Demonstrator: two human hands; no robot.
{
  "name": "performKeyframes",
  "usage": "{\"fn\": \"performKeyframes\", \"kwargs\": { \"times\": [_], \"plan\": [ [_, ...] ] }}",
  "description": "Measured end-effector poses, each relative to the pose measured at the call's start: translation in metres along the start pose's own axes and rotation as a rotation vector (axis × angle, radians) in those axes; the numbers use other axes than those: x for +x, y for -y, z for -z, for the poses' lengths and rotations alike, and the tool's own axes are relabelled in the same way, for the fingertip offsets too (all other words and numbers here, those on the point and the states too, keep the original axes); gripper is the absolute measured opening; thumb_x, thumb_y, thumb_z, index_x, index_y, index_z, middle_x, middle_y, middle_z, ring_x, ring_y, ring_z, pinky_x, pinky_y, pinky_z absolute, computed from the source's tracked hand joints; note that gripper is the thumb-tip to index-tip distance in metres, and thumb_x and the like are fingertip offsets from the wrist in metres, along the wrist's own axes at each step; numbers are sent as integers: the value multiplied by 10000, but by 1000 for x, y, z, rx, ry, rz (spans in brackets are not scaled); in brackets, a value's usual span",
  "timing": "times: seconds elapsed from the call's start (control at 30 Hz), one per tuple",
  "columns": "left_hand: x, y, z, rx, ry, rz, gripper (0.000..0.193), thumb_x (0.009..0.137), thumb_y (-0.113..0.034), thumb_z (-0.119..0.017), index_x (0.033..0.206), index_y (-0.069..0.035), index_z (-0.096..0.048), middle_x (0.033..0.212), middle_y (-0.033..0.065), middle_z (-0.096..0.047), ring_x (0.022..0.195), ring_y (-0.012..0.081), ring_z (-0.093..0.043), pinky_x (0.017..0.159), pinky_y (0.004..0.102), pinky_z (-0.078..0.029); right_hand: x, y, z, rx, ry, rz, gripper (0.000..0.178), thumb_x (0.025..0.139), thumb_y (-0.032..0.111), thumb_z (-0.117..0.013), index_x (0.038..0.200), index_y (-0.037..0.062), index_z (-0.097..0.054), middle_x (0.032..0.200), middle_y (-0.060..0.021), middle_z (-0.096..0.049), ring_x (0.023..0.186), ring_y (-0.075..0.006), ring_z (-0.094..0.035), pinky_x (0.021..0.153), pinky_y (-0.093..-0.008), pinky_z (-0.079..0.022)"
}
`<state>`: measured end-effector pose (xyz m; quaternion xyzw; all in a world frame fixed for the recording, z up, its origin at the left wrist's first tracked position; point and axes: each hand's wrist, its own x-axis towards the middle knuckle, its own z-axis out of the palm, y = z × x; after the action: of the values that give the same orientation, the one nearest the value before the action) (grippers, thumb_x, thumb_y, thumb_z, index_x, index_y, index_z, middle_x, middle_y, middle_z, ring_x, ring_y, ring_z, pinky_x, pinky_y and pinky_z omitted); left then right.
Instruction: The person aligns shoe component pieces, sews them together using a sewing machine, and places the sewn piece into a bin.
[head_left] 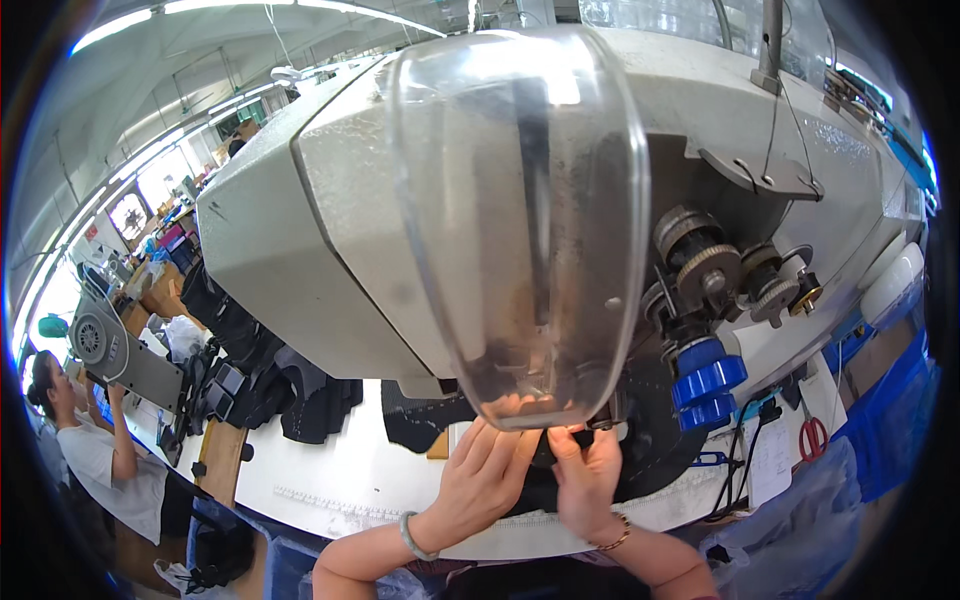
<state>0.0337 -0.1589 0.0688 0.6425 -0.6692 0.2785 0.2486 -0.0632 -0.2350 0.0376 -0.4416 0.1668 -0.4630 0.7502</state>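
Observation:
A large pale sewing machine fills the upper middle, with a clear plastic guard hanging in front of its needle area. Black fabric with light dashed marks lies on the white table under the machine. My left hand rests on the work with fingers stretched forward, their tips partly behind the guard's lower edge. Close beside it, my right hand has thumb and fingers drawn together at the black fabric, below the guard. What lies between those fingertips is hidden.
Blue knobs and metal thread tensioners jut out at the right. Red-handled scissors lie at the table's right end. Dark cut pieces pile up on the left. A co-worker sits further left. Blue bins stand below.

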Motion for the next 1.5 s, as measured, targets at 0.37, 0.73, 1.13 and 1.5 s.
{"fn": "performKeyframes", "kwargs": {
  "times": [0.37,0.73,1.13,1.5],
  "plan": [
    [-3,28,-4,13,-92,-132,375,587,-18,-631,955,-61,-689,1021,50,-600,1028,256,-583,807,309,-516,-27,78,32,-601,398,232,253,838,43,-584,1085,28,-531,790,-87,-601,561,-135,-544,534,-228,-444],
    [-3,33,-3,-290,-150,31,518,550,108,-602,1042,-46,-649,973,92,-609,884,258,-610,720,320,-503,51,91,66,-711,631,-106,247,737,180,-738,867,54,-569,961,-42,-590,945,-160,-534,872,-294,-384],
    [-18,-36,-28,-715,250,309,156,817,-151,-636,878,-9,-651,896,120,-631,851,274,-570,795,352,-396,53,91,72,-890,775,-19,175,773,134,-666,935,102,-609,910,-24,-534,904,-166,-522,839,-276,-386],
    [-11,-45,-30,-1135,422,666,212,875,-148,-598,779,41,-593,605,65,-532,543,124,-450,533,279,-360,53,81,84,-883,799,67,158,768,162,-660,900,96,-603,867,-35,-491,856,-179,-516,731,-287,-420]
  ]
}}
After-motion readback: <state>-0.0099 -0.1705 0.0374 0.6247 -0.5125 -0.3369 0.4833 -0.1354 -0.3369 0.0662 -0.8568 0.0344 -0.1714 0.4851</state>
